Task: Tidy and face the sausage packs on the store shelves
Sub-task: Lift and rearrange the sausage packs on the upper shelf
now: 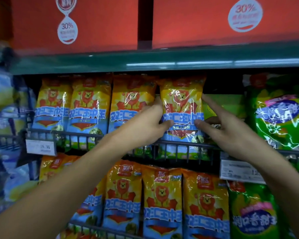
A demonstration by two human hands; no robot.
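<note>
Upper shelf, wire front rail [93, 135]: four yellow-and-blue sausage packs with a lion print are standing upright in a row behind the rail. The rightmost yellow pack [182, 107] is sitting at the right end of that row, its lower edge behind the rail, slightly apart from its left neighbour [131, 102].

Left hand [150, 123]: it is reaching up from lower left and gripping the left edge of the rightmost yellow pack, thumb [167, 124] pressing on the front, fingers curling round behind the edge.

Right hand [226, 125]: it is reaching up from lower right and holding the same pack's right edge, thumb [199, 124] lying on the front and index finger [209, 102] stretching up along the side; the other fingers are hidden behind the pack, so how far they are curling cannot be told.

Right of the held pack: a green pack [228, 106] is lying further back on the shelf, and a larger green pack [279, 114] is standing at the front, well right.

Price tags: one white tag [41, 147] is hanging on the rail at left, another [240, 169] is hanging below the rail at right.

Lower shelf: more yellow lion packs [162, 200] are standing side by side, with a green pack [253, 214] just beside them on the right.

Above: a green shelf edge [145, 61] is carrying red cartons [97, 23] with white drop-shaped labels.

Far left: blue and white packs [2, 104] are showing, blurred.
</note>
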